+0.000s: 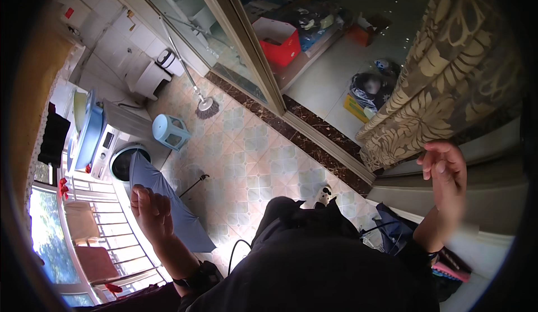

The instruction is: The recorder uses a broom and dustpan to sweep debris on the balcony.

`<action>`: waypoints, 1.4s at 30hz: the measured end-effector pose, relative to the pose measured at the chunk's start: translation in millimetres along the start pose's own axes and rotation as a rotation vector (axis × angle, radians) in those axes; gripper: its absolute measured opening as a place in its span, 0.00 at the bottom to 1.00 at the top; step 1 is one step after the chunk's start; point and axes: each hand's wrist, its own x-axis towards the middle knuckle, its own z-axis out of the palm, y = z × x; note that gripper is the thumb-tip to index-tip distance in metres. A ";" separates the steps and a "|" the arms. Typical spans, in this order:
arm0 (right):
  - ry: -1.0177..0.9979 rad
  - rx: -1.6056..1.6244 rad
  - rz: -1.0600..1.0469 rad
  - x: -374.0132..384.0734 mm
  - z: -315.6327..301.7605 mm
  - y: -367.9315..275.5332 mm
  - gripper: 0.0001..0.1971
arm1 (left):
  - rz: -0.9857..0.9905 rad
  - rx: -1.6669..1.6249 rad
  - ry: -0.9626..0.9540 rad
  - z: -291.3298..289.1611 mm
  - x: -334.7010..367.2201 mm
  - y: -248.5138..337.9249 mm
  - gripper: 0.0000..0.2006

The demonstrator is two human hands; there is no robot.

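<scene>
My left hand (152, 210) is raised at the left, its fingers curled in and nothing visible in them. In the picture it overlaps an opened blue-grey umbrella (168, 200), whose shaft and dark handle point out over the floor; I cannot tell whether they touch. On the right, my right hand (446, 169) is held up in front of a patterned curtain (426, 96). Its fingers are loosely bent and apart, with nothing seen between them. Dark folded fabric (386, 228), perhaps another umbrella, lies below and inward of my right forearm.
A front-loading washing machine (106, 150) bears blue basins (92, 135) at the left. Nearby are a blue plastic stool (170, 132) and a mop (207, 108). A sliding glass door (246, 37) has a dark stone sill; beyond it stands a red box (280, 45). Barred windows are at lower left.
</scene>
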 end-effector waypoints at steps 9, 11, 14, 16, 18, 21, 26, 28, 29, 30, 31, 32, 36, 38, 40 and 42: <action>-0.014 -0.086 0.174 135.7 -12.5 49.3 0.14 | -0.028 -0.043 0.246 41.9 78.9 -41.7 0.05; 0.000 -0.099 0.171 166.9 -11.9 51.1 0.13 | -0.028 0.030 0.202 48.6 112.6 -59.9 0.04; 0.059 -0.157 0.087 215.9 -9.1 42.9 0.13 | -0.043 -0.045 -0.039 66.7 182.0 -92.7 0.12; 0.059 -0.201 0.059 244.9 -9.0 33.2 0.15 | -0.103 -0.088 -0.183 90.1 225.0 -115.4 0.14; 0.122 -0.245 0.040 268.4 -8.8 27.0 0.16 | -0.146 -0.159 -0.380 127.8 269.6 -148.8 0.16; 0.229 -0.348 0.016 292.3 -15.1 25.7 0.18 | -0.435 -0.114 -0.689 192.2 323.5 -182.3 0.14; 0.434 -0.334 -0.004 328.4 -51.6 49.1 0.20 | -0.426 0.045 -1.029 303.0 395.3 -218.4 0.20; 0.448 -0.343 0.049 346.3 -71.1 61.5 0.22 | -0.359 0.021 -1.162 335.5 418.4 -231.1 0.21; 0.450 -0.343 0.038 357.0 -81.6 67.4 0.22 | -0.330 -0.003 -1.173 348.5 430.0 -235.4 0.21; 0.450 -0.367 0.040 372.4 -92.2 74.6 0.22 | -0.336 -0.020 -1.147 358.4 443.6 -237.3 0.21; 0.415 -0.386 0.015 397.3 -103.8 84.9 0.22 | -0.312 -0.029 -1.089 365.0 460.5 -237.7 0.21; 0.448 -0.209 0.012 421.7 -104.5 98.9 0.20 | -0.301 0.074 -1.098 363.6 478.2 -233.8 0.20; 0.286 -0.270 -0.079 526.2 -111.9 135.1 0.20 | -0.009 0.300 -0.977 339.1 506.5 -219.3 0.18; 0.092 -0.213 -0.071 574.5 -102.6 147.4 0.19 | 0.037 0.292 -0.888 325.2 502.6 -207.6 0.18; 0.028 -0.210 0.027 605.4 -86.2 152.0 0.19 | 0.067 0.268 -0.833 315.6 490.3 -194.7 0.17; -0.155 -0.149 -0.046 635.1 -53.7 154.8 0.19 | -0.035 0.336 -0.832 296.5 478.0 -178.9 0.17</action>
